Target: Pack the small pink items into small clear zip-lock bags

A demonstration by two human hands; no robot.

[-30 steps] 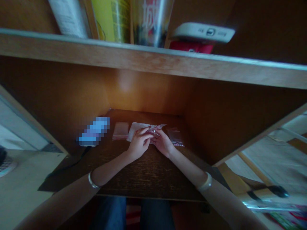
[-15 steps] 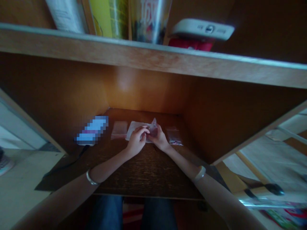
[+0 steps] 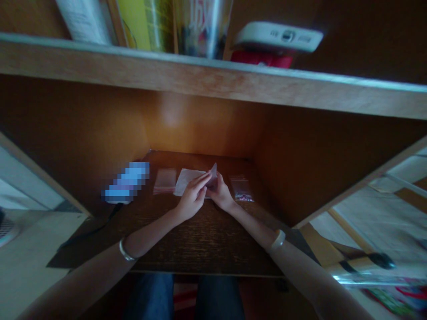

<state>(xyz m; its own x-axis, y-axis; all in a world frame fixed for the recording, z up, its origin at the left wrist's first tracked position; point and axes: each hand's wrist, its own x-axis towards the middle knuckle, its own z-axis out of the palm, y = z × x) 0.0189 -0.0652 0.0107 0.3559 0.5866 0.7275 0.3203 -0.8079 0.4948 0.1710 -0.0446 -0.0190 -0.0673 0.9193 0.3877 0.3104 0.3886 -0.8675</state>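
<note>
And here you are at the desk (image 3: 200,249), 2 hands working close together at the far end of it! Your right hand (image 3: 220,194) is closed on a folded translucent packet (image 3: 212,175), with the packet's pointed tip standing up just above your fingers. Your left hand (image 3: 192,198) comes in right beside it, fingers stretched out together and tips pressed to the packet's near side; whether that hand is actually gripping, I cannot tell. Under both hands, and reaching out past your left fingertips, lies a white sheet (image 3: 187,181). Further out from your left hand sits a clear zip bag (image 3: 165,181), flat on the desk. Just beyond your right hand, there's a second zip bag with pink specks (image 3: 241,189). Well out from your left hand is a blurred blue object (image 3: 126,182), with a black cable (image 3: 90,233) trailing from it toward the desk's edge. A bangle (image 3: 125,250) circles your left forearm, another (image 3: 278,239) your right, and a wooden shelf (image 3: 200,75) runs overhead, above both hands.
</note>
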